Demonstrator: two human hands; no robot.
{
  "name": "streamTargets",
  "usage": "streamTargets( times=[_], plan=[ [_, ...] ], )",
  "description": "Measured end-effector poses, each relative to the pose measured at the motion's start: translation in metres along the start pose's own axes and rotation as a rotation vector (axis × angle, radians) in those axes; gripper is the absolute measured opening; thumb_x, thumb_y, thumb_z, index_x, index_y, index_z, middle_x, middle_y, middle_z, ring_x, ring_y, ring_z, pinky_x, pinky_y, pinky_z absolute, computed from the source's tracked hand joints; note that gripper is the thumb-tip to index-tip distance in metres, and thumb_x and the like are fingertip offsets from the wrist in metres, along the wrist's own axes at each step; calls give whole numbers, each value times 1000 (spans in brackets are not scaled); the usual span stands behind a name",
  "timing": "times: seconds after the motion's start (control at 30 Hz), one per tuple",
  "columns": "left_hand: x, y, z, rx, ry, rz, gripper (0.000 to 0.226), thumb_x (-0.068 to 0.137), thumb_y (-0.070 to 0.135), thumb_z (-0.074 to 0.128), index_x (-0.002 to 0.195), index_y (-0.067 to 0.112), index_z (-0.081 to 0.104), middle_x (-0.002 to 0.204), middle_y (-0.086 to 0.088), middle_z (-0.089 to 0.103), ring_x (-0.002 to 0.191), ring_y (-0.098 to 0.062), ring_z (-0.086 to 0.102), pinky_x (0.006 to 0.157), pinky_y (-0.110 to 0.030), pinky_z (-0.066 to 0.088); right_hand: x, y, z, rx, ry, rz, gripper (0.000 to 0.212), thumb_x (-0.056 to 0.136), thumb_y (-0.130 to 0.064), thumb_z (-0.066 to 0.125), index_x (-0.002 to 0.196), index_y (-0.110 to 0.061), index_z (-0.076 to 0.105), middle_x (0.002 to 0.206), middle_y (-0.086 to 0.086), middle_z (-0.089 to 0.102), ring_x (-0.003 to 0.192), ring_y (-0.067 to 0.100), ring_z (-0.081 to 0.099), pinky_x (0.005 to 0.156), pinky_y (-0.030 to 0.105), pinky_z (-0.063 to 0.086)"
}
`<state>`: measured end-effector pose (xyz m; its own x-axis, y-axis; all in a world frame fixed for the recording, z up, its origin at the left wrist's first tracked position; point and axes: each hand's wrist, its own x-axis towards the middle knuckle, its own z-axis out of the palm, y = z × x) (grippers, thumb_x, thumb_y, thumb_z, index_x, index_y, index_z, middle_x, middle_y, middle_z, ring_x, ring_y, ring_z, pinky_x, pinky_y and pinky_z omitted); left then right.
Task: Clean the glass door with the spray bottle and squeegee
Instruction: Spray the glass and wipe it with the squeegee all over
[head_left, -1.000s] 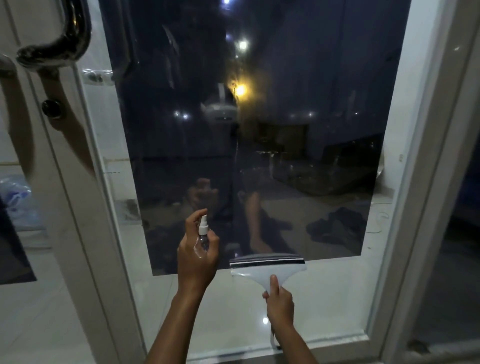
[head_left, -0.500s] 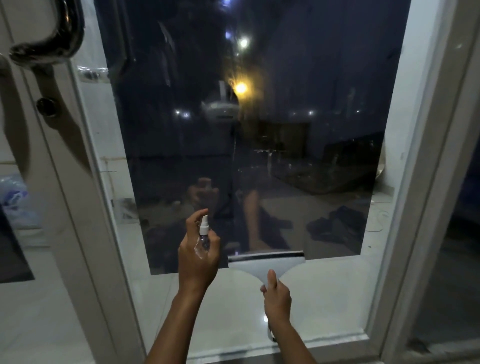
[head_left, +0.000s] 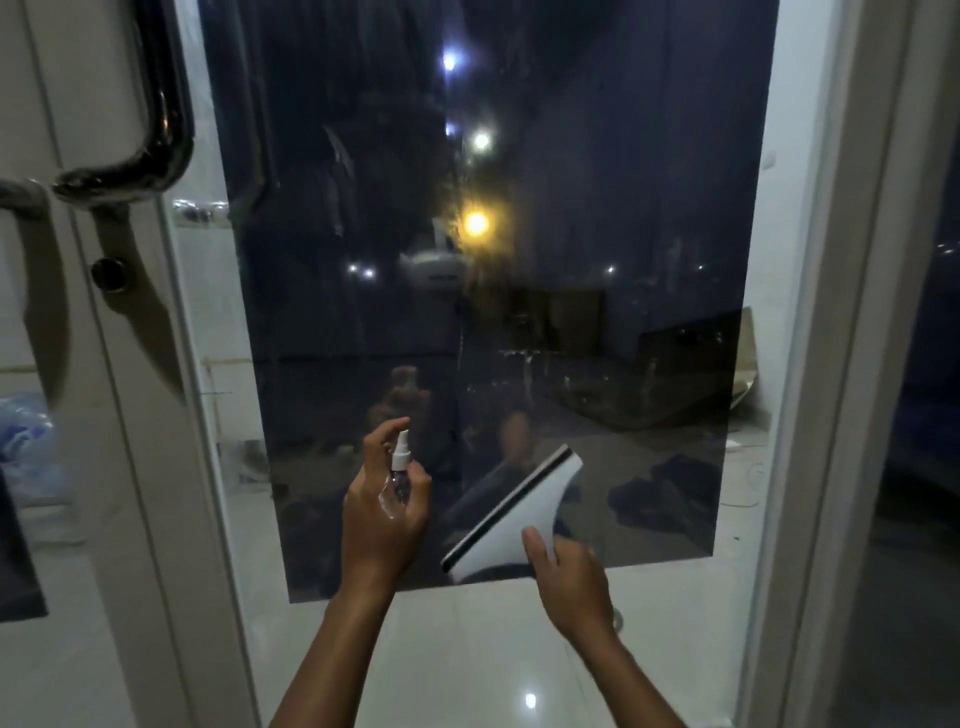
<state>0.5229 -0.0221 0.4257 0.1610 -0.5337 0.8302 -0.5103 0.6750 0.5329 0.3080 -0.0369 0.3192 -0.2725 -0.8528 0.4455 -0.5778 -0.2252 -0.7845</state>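
The glass door (head_left: 597, 218) fills the view, dark and reflective, in a white frame. My left hand (head_left: 382, 519) grips a small clear spray bottle (head_left: 400, 467) with a white nozzle, held upright close to the lower glass, forefinger raised by the nozzle. My right hand (head_left: 566, 577) holds the handle of a white squeegee (head_left: 519, 514). Its black rubber blade is tilted diagonally, upper end to the right, in front of the lower part of the glass. Whether the blade touches the glass I cannot tell.
A chrome pull handle (head_left: 156, 130) and a round lock (head_left: 109, 273) sit on the door's left stile. The right door frame (head_left: 841, 364) stands close by. Glossy white floor tiles (head_left: 467, 649) show below the dark patch. A bluish bag (head_left: 21, 431) lies at far left.
The squeegee has turned from level to a steep diagonal and moved right and up a little. My right hand shifted right. My left hand and the bottle stayed about where they were.
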Motion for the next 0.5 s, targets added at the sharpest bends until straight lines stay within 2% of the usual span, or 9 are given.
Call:
streamTargets(
  times=[0.03, 0.13, 0.23, 0.33, 0.4, 0.5],
  plan=[
    [11, 4, -2, 4, 2, 17, 44, 99, 11, 59, 134, 33, 45, 91, 3, 65, 71, -8, 66, 60, -39, 60, 18, -19, -10, -31, -13, -80, 62, 89, -77, 38, 57, -29, 59, 55, -14, 60, 56, 0, 58, 49, 13, 37],
    [45, 22, -6, 18, 15, 89, 38, 99, 22, 51, 134, 34, 43, 93, 1, 66, 71, -10, 65, 59, -44, 59, 56, -64, -33, -182, -46, -222, 66, 89, -75, 39, 54, -20, 51, 49, -6, 49, 51, 10, 52, 49, 30, 33],
    [76, 39, -11, 5, 7, 130, 40, 96, 30, 47, 134, 40, 41, 100, -3, 67, 75, -16, 66, 63, -46, 59, 68, -80, -48, -186, -79, -285, 73, 87, -79, 35, 58, -15, 52, 51, -4, 51, 49, 8, 51, 49, 30, 36],
    [99, 50, -13, -9, 3, 184, 41, 97, 32, 46, 136, 39, 40, 102, -2, 67, 72, -11, 65, 62, -43, 59, 70, -89, -59, -200, -91, -314, 74, 85, -82, 33, 56, -16, 48, 51, -4, 48, 48, 8, 46, 51, 35, 36],
    [110, 56, -13, -21, 5, 207, 40, 97, 31, 46, 135, 38, 40, 106, -2, 67, 76, -9, 66, 64, -39, 60, 74, -96, -65, -203, -106, -335, 75, 84, -82, 33, 57, -14, 50, 54, -2, 50, 51, 14, 50, 53, 41, 39],
    [120, 62, -10, -23, 18, 225, 36, 96, 30, 45, 132, 35, 40, 95, 2, 66, 72, -7, 64, 60, -32, 55, 80, -107, -76, -192, -118, -366, 77, 87, -79, 35, 61, -9, 54, 57, 2, 51, 54, 20, 51, 56, 45, 43]
  ],
)
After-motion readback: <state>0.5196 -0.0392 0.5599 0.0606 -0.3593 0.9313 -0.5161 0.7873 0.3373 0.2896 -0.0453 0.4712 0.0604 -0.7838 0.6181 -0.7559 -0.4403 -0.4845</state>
